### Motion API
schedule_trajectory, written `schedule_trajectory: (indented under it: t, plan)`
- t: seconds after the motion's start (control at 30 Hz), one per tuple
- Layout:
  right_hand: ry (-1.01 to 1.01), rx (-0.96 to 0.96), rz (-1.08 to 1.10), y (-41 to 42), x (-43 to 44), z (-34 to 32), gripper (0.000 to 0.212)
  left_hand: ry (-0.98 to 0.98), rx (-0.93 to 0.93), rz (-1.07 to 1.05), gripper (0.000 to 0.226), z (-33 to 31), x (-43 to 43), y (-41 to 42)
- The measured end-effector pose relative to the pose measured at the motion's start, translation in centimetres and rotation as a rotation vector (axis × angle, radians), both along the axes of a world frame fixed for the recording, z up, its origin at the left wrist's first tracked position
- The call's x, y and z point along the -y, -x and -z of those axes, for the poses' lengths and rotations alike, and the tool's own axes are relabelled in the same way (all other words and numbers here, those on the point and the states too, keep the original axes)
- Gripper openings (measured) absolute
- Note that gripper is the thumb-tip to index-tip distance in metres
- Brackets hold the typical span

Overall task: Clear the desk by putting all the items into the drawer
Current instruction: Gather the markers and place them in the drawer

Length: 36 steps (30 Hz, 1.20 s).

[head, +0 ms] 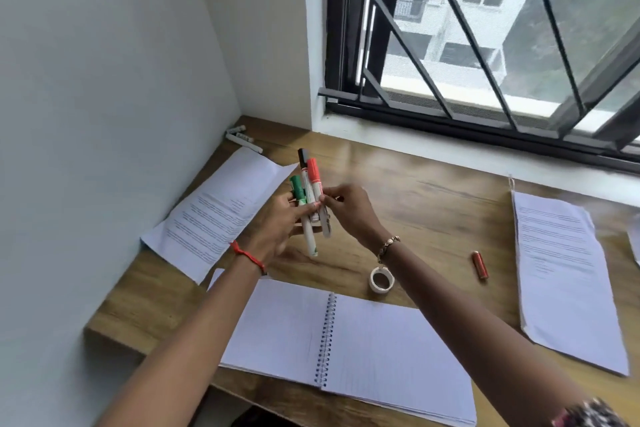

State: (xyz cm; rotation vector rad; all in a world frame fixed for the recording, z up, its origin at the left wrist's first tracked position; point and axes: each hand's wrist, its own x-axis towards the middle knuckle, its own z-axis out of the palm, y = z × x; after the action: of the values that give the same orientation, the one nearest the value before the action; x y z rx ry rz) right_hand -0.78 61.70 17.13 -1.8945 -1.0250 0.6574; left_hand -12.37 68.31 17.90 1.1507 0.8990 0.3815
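My left hand (277, 229) holds a bunch of three whiteboard markers (309, 198) upright above the wooden desk (433, 204): one with a green cap, one black, one red. My right hand (349, 210) pinches the same bunch from the right side. On the desk lie an open spiral notebook (346, 347), a roll of white tape (381, 280), a small red cylinder (480, 264), a stack of printed sheets at left (221, 215) and another at right (564, 277). No drawer is in view.
The desk sits in a corner, with a white wall on the left and a barred window behind. A white strip-shaped object (242, 139) lies in the far left corner. Another sheet's edge (635, 243) shows at the far right.
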Motion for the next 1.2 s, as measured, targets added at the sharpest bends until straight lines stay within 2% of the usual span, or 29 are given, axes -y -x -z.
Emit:
schedule_trajectory:
  t: [0.1, 0.23, 0.5, 0.77, 1.2]
  plan:
    - [-0.013, 0.076, -0.081, 1.6, -2.1, -0.6, 0.023, -0.022, 0.010, -0.082, 0.031, -0.7, -1.7, 1.7]
    - [-0.030, 0.084, -0.127, 3.3, -5.5, -1.3, 0.023, -0.066, -0.016, -0.127, 0.031, -0.9, -4.7, 4.0]
    - [-0.016, 0.058, 0.025, 5.3, -12.4, -2.6, 0.021, -0.081, -0.084, -0.176, 0.030, -1.2, -11.8, 8.5]
    - [0.078, 0.072, 0.148, 5.2, -19.6, -1.4, 0.022, -0.058, -0.159, -0.173, 0.034, -0.2, -17.8, 9.0]
    - [0.304, 0.182, 0.172, 3.4, -27.0, 3.3, 0.020, -0.031, -0.193, -0.188, 0.036, 3.2, -22.0, 7.4]
